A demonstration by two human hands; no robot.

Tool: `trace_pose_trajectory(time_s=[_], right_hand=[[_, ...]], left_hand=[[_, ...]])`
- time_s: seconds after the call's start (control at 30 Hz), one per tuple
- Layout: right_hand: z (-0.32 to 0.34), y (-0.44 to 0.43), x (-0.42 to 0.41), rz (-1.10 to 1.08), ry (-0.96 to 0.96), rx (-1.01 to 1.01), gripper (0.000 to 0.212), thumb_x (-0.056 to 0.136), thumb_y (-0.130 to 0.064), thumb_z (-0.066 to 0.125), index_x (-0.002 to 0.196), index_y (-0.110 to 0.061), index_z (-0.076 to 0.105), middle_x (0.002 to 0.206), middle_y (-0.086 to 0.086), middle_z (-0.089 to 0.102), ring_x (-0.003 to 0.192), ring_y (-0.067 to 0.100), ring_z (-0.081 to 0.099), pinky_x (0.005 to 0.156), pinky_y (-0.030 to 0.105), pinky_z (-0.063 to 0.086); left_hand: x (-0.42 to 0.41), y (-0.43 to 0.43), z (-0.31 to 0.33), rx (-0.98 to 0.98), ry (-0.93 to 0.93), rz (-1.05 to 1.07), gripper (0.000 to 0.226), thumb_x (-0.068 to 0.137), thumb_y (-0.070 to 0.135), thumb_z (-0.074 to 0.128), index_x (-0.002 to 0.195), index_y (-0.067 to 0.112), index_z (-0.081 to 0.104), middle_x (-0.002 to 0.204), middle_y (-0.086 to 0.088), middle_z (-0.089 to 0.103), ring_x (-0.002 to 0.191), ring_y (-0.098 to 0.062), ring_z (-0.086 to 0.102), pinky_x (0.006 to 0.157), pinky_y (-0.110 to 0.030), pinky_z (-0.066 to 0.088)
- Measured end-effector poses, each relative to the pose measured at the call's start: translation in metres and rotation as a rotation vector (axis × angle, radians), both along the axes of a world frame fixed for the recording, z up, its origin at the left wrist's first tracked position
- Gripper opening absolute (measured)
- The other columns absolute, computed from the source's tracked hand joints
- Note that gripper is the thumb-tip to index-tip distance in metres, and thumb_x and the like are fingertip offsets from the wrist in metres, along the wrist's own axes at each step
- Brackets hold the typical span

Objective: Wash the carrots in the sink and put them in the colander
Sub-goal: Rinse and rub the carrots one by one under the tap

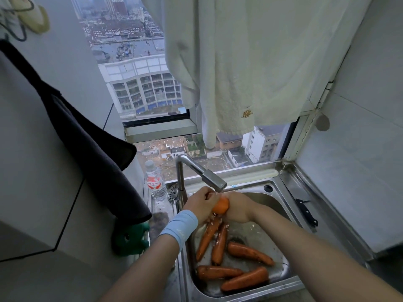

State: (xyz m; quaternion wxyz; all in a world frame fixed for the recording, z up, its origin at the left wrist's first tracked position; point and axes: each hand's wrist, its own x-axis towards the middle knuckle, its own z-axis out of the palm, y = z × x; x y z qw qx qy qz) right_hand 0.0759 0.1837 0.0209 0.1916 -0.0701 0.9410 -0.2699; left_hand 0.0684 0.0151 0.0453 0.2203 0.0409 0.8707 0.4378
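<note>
Carrot (220,205) was up under the tap (214,180), butt end toward the camera, water running onto it and both hands wrapped round it: left hand (199,203) curled over one side, right hand (238,205) gripping the other, fingers closed on it. Below, five more carrots (250,252) lay wet on the floor of the sink (281,205), two pointing up toward the hands, three nearer the front edge, dark dirt on their skins. Early in the job, by my read, with all that dirt left. No colander anywhere in view, and that looked like the snag: a clean, slick carrot with nowhere obvious to go could land back among the muddy ones. Wet grip was the other worry; one slip would drop it onto the pile. A knife (306,211) lay on the right ledge, near that forearm, and a bottle (155,184) stood left of the tap, both easy to knock on a blind reach
</note>
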Motion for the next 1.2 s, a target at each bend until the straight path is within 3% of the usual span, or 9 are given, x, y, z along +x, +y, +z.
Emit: trace_pose_trajectory(time_s=[0.13,0.33,0.47,0.63,0.73,0.83,1.0,1.1,1.2], right_hand=[[-0.003,0.000,0.001,-0.081,-0.050,-0.060,0.051,0.065,-0.029,0.080,0.112,-0.032,0.060,0.105,-0.011,0.066,0.096,0.014,0.063,0.087,0.036,0.054],[-0.013,-0.026,0.016,-0.131,0.425,0.209,0.034,0.074,-0.037,0.071,0.105,-0.026,0.062,0.101,-0.002,0.070,0.096,0.025,0.066,0.079,0.034,0.049],[-0.004,-0.017,0.010,-0.136,0.171,0.123,0.023,0.069,-0.039,0.067,0.091,-0.034,0.061,0.096,-0.008,0.071,0.091,0.018,0.066,0.077,0.032,0.052],[-0.005,-0.001,0.003,-0.278,-0.216,-0.402,0.031,0.059,-0.009,0.068,0.090,-0.009,0.072,0.089,0.012,0.075,0.077,0.021,0.067,0.072,0.037,0.054],[-0.004,-0.001,0.005,-0.310,-0.323,-0.535,0.037,0.070,0.002,0.067,0.107,0.001,0.067,0.092,0.014,0.072,0.082,0.026,0.070,0.074,0.036,0.056],[-0.003,-0.015,0.012,-0.274,-0.172,-0.384,0.051,0.072,-0.015,0.079,0.116,-0.015,0.052,0.105,0.002,0.069,0.093,0.018,0.068,0.076,0.030,0.054],[-0.023,-0.023,0.024,-0.402,0.115,-0.188,0.040,0.069,-0.030,0.071,0.104,-0.025,0.052,0.100,-0.004,0.070,0.092,0.022,0.067,0.078,0.038,0.054],[-0.022,-0.013,0.025,-0.340,0.000,-0.349,0.043,0.068,-0.015,0.077,0.108,-0.023,0.064,0.101,-0.004,0.071,0.094,0.017,0.068,0.089,0.042,0.056],[-0.019,-0.001,0.024,-0.307,-0.168,-0.522,0.053,0.062,0.004,0.071,0.113,-0.007,0.065,0.096,0.017,0.071,0.089,0.032,0.070,0.085,0.047,0.057]], left_hand=[[0.002,0.005,-0.006,0.182,-0.074,0.154,0.008,0.099,0.035,0.057,0.100,0.028,0.062,0.103,-0.006,0.064,0.080,-0.032,0.071,0.062,-0.039,0.063],[-0.018,0.010,-0.011,0.250,-0.357,0.473,0.025,0.100,0.025,0.039,0.108,0.012,0.058,0.085,-0.018,0.059,0.084,-0.042,0.068,0.075,-0.048,0.058],[-0.013,0.008,-0.005,0.211,-0.322,0.331,0.031,0.106,0.031,0.032,0.116,0.012,0.054,0.067,-0.015,0.060,0.048,-0.026,0.059,0.046,-0.026,0.045],[-0.010,0.010,-0.019,0.332,-0.293,0.222,0.022,0.105,0.031,0.047,0.124,0.024,0.056,0.064,-0.004,0.053,0.050,-0.014,0.048,0.044,-0.022,0.036],[-0.014,0.017,-0.037,0.434,-0.339,0.327,0.026,0.095,0.047,0.056,0.114,0.032,0.064,0.077,-0.001,0.063,0.066,-0.015,0.058,0.061,-0.027,0.050],[-0.018,0.026,-0.049,0.581,-0.419,0.559,0.028,0.077,0.054,0.061,0.100,0.040,0.069,0.109,-0.007,0.070,0.102,-0.030,0.066,0.092,-0.051,0.056],[-0.014,0.041,-0.040,0.612,-0.384,0.586,0.027,0.093,0.040,0.048,0.103,0.032,0.072,0.112,-0.007,0.072,0.103,-0.028,0.066,0.097,-0.047,0.054],[-0.007,0.037,-0.033,0.615,-0.401,0.486,0.027,0.100,0.035,0.049,0.117,0.031,0.070,0.118,-0.003,0.070,0.110,-0.027,0.063,0.101,-0.047,0.051],[-0.002,0.025,-0.026,0.827,-0.489,0.357,0.023,0.104,0.012,0.049,0.120,0.014,0.064,0.118,-0.003,0.071,0.112,-0.022,0.062,0.099,-0.040,0.049]])
